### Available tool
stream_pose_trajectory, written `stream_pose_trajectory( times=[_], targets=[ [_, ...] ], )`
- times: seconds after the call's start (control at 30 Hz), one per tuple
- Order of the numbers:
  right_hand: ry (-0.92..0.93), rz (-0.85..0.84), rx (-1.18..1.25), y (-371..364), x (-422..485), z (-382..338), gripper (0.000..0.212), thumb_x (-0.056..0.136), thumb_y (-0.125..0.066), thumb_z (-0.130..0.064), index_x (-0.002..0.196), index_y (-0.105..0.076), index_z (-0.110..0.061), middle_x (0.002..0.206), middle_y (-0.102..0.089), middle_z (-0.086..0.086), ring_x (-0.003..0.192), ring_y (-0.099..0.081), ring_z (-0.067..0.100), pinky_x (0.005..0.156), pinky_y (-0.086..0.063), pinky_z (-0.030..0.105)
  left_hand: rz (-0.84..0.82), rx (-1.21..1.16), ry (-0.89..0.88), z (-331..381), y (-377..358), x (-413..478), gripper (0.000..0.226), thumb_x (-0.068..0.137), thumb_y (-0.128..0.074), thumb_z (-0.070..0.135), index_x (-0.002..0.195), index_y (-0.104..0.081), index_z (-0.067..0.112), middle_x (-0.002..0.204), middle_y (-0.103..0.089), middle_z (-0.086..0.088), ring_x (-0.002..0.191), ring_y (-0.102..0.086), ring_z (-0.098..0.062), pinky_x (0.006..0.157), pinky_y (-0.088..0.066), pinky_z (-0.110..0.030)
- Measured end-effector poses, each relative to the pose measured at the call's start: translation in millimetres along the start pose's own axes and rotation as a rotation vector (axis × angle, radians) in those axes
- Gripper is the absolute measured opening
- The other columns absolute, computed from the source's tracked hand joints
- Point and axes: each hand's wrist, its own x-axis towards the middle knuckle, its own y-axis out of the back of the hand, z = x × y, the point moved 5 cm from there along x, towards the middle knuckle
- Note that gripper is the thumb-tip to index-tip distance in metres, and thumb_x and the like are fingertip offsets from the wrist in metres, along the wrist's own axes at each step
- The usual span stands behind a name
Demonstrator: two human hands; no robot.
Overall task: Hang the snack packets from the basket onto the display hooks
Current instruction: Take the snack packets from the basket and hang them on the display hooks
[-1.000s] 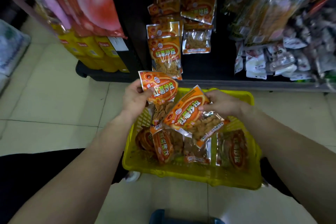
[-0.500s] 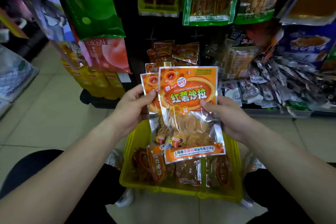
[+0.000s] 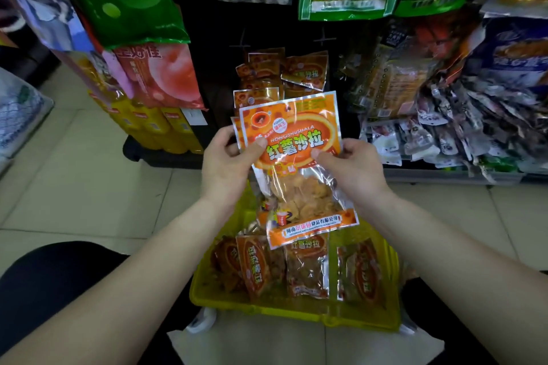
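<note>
Holding the front packet up between basket and rack, the person pinches it from both sides. The left hand has its thumb pressed on the orange label with the fingers curled behind, and the right hand grips the opposite edge the same way. The edge of a 2nd packet peeks out behind on the left, and I judge the left hand holds that one too.

The bag looks light and floppy, thin crinkly film around loose chips that are probably brittle, so squeezing the clear lower half could crush them. The glossy film seems slippery. The printed top band, near where a hang hole should be, is the sensible place to hold it, though I cannot see the hole.

It is orange on top with red lettering, clear in the middle showing pale orange chips, with an orange strip below. It hangs above the yellow basket, where more packets lie, just below the matching packets already on the dark rack.
</note>
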Motion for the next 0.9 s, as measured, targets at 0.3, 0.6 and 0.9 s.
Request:
stream_pose_trajectory(
  times=[0.3, 0.6, 0.9],
  targets=[
    [-0.153, -0.058, -0.045, -6, 15, 9, 0.051, 0.077, -0.087, -0.025, 0.114, -0.052, -0.022, 0.103, -0.068, -0.003, 0.092, -0.069, 0.016, 0.074, -0.059, 0.04, 0.016, 0.195, -0.15, -6, -3, 21, 0.016, 0.093, -0.069, 0.014, 0.106, -0.061, 0.017, 0.102, -0.075, -0.001, 0.094, -0.073, -0.012, 0.08, -0.062, -0.039],
    [0.019, -0.086, 0.059, 12, 31, 6, 0.017, 0.089, -0.076, -0.025, 0.097, -0.071, -0.012, 0.099, -0.076, 0.009, 0.094, -0.073, 0.026, 0.087, -0.058, 0.054, -0.098, 0.202, -0.113, -10, -15, 22, 0.018, 0.094, -0.068, 0.017, 0.109, -0.06, 0.02, 0.105, -0.076, 0.002, 0.095, -0.073, -0.009, 0.074, -0.062, -0.026],
    [0.125, -0.02, -0.128, 14, 32, 11, 0.045, 0.088, -0.072, -0.047, 0.084, -0.064, -0.003, 0.084, -0.071, 0.017, 0.08, -0.071, 0.034, 0.071, -0.057, 0.058, -0.031, 0.296, -0.132, -18, -18, 33, 0.013, 0.093, -0.069, 0.016, 0.103, -0.061, 0.02, 0.1, -0.075, 0.001, 0.09, -0.073, -0.009, 0.071, -0.06, -0.022]
  ],
)
